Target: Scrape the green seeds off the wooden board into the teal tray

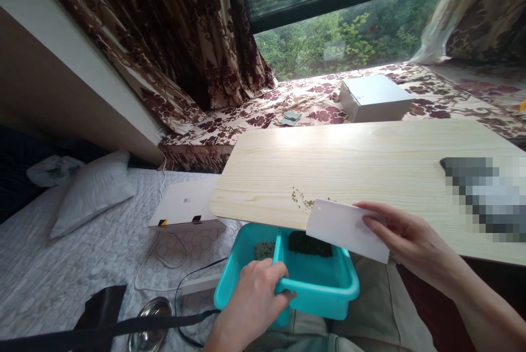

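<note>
My right hand [405,231] pinches a thin white scraper [343,228] between thumb and fingers, tilted across the table's near edge. Small greenish grains [302,198] lie scattered on the wooden tabletop [263,171], just left of and behind the scraper. Below that edge, a turquoise divided box [318,290] rests over my lap. My left hand [257,297] is closed around its near rim by the divider. In the box's right compartment is a heap of dark green grains [310,243]; some paler grains [264,250] lie in the left one.
A phone-like blurred device [489,193] lies at the table's right. Behind the table are a light box [376,97] and a folded cloth [290,118]. Left on the bed are a white box [184,204], cables, a metal bowl [151,322] and a pillow [94,193].
</note>
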Demonstrator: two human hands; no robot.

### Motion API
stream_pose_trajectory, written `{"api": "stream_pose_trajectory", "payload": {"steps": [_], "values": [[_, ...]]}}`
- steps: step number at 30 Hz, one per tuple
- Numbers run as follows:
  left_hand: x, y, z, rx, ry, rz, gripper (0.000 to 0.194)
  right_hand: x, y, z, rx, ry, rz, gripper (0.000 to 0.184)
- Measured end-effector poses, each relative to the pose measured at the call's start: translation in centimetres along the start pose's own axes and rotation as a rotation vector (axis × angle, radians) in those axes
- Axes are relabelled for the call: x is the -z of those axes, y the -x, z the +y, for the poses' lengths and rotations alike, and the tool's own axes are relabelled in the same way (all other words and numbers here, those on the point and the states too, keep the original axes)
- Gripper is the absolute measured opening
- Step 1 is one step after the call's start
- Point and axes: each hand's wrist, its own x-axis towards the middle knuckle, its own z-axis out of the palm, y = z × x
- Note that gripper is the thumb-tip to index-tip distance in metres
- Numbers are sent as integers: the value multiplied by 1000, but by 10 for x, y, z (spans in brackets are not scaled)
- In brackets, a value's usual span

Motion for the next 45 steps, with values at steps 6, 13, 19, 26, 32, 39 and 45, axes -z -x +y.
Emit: {"api": "stream_pose_trajectory", "payload": {"steps": [6,13,19,26,32,39,45], "values": [[-3,-4,16,-21,-44,-43,13,26,8,13,-100,54,312,46],[-5,-6,26,-49,-110,-64,10,9,-9,19,-100,27,315,50],[-2,-4,31,-30,-130,-85,9,1,-28,24,-80,64,321,45],[-8,-5,22,-50,-115,-69,10,-7,-37,23,-67,34,231,39],[-10,-7,15,-56,-75,-63,10,-8,-35,20,-59,4,176,38],[-13,-9,14,-59,-71,-69,9,-4,-35,24,-70,24,212,42],[-9,-9,19,-61,-83,-81,8,-11,-30,18,-76,5,169,42]]}}
